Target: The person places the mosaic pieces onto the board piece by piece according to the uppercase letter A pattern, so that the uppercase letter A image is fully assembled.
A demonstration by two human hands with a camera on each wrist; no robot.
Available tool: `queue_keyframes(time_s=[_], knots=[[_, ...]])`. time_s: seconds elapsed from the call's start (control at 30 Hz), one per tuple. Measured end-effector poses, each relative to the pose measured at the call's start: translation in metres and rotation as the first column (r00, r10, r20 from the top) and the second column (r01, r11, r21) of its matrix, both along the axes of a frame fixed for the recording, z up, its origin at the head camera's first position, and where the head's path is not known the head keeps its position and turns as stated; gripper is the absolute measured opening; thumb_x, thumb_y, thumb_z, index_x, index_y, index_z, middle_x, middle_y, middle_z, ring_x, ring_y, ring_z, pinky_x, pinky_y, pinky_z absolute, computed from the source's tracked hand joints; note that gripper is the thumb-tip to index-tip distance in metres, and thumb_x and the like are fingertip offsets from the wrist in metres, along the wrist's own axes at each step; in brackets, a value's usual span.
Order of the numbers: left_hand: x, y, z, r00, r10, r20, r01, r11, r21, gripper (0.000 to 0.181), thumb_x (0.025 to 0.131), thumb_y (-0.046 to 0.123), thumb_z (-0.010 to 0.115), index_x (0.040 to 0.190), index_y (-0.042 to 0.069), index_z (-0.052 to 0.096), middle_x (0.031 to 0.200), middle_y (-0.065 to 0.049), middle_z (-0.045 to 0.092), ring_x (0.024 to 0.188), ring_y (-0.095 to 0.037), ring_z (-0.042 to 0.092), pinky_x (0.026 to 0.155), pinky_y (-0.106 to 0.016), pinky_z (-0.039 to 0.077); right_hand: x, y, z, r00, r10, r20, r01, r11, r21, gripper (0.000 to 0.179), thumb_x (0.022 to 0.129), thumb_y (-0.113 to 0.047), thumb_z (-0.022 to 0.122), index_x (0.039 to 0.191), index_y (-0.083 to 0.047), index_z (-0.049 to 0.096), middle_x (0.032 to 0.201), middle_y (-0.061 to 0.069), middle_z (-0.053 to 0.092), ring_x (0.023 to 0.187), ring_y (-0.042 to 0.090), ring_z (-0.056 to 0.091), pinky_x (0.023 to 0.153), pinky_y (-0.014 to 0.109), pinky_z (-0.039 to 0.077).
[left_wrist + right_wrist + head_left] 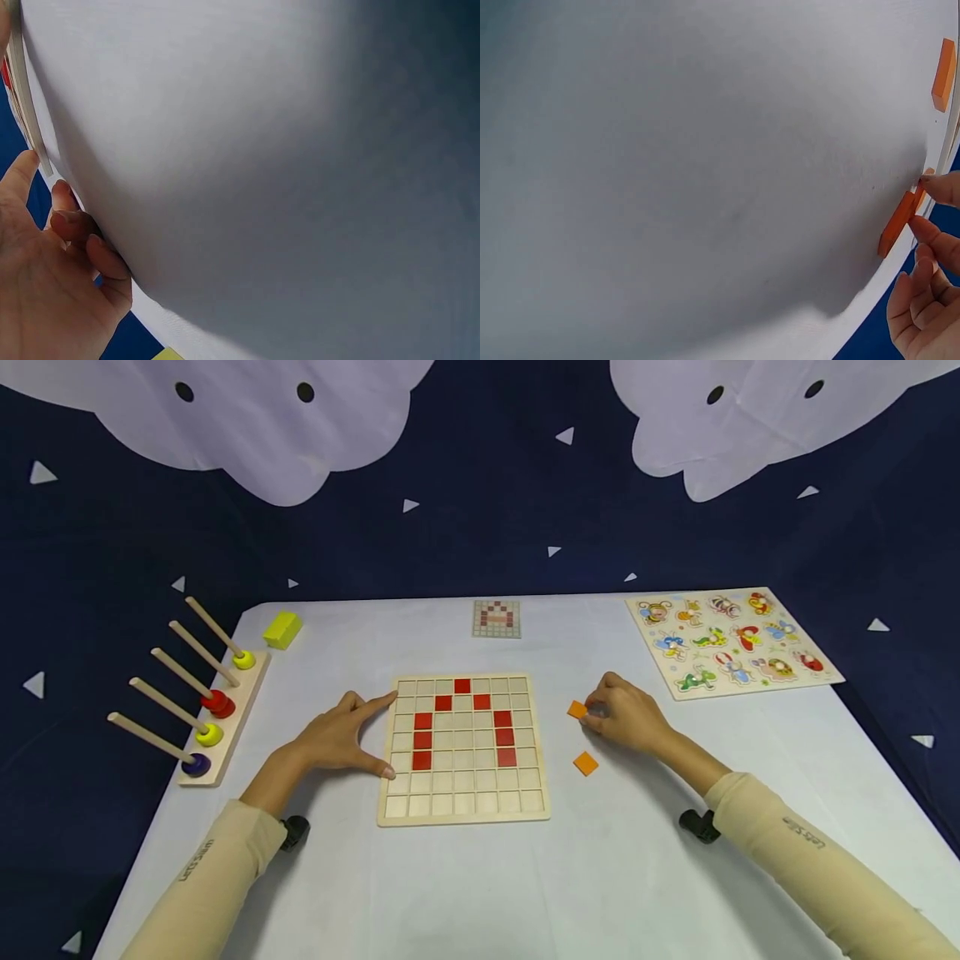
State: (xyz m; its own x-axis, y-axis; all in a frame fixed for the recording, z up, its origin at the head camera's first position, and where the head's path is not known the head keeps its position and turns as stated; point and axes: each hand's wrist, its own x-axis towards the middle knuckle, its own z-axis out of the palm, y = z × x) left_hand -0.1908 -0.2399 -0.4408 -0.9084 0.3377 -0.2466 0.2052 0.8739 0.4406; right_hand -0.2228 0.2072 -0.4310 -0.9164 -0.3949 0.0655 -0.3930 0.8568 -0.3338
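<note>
A square wooden grid board (463,819) lies at the centre, with several red tiles (422,740) set in an arch. At its left edge my left hand (337,735) rests, thumb and index finger spread along the rim; the other fingers curl loosely in the left wrist view. To the right of the board, my right hand (626,714) pinches a small orange tile (577,710) between thumb and index finger. Another orange tile (897,225) sits close by these fingers in the right wrist view. A separate orange tile (586,764) lies nearer the front.
A small pattern card (497,620) with a similar arch lies at the back. On the left are a peg stand (225,739) with colored rings and a yellow block (282,631). An insect picture board (738,643) lies at the back right.
</note>
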Motion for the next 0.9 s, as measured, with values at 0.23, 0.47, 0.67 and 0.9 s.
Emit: queue_keyframes(time_s=[0.23,0.47,0.67,0.9], knots=[[0.000,0.001,0.000,1.000,0.001,0.005,-0.001,1.000,-0.007,0.126,0.054,0.068,0.087,0.157,0.022,0.031,0.103,-0.009,0.040,0.081,-0.021,0.044,0.065,-0.031,0.036,0.000,-0.005,0.000,1.000,0.019,-0.016,-0.019,1.000,-0.019,0.025,0.076,-0.021,0.080,0.093,-0.003,0.076,0.094,0.005,0.056,0.081,0.020,0.056,0.073,0.042,0.050],[-0.002,0.001,-0.001,1.000,0.005,-0.001,-0.005,1.000,-0.012,0.126,0.053,0.070,0.086,0.157,0.023,0.031,0.102,-0.008,0.039,0.081,-0.021,0.044,0.065,-0.031,0.037,0.001,-0.026,0.007,0.996,0.078,-0.039,-0.081,0.995,-0.065,0.025,0.076,-0.022,0.080,0.092,-0.004,0.076,0.093,0.004,0.055,0.082,0.018,0.055,0.073,0.041,0.050],[-0.002,0.000,-0.001,1.000,0.006,0.001,-0.006,1.000,-0.010,0.126,0.053,0.070,0.086,0.157,0.024,0.031,0.102,-0.008,0.039,0.082,-0.021,0.044,0.066,-0.031,0.036,0.003,-0.055,0.009,0.985,0.169,-0.034,-0.171,0.983,-0.072,0.022,0.076,-0.022,0.080,0.091,-0.006,0.076,0.093,0.003,0.056,0.082,0.016,0.054,0.071,0.038,0.051],[-0.002,0.001,-0.002,1.000,0.006,-0.007,-0.006,1.000,-0.016,0.126,0.053,0.070,0.086,0.157,0.024,0.031,0.102,-0.008,0.039,0.083,-0.021,0.045,0.067,-0.031,0.037,0.007,-0.093,0.009,0.955,0.293,-0.053,-0.296,0.953,-0.063,0.020,0.078,-0.020,0.078,0.091,-0.006,0.077,0.091,0.001,0.056,0.077,0.012,0.051,0.067,0.029,0.048]])
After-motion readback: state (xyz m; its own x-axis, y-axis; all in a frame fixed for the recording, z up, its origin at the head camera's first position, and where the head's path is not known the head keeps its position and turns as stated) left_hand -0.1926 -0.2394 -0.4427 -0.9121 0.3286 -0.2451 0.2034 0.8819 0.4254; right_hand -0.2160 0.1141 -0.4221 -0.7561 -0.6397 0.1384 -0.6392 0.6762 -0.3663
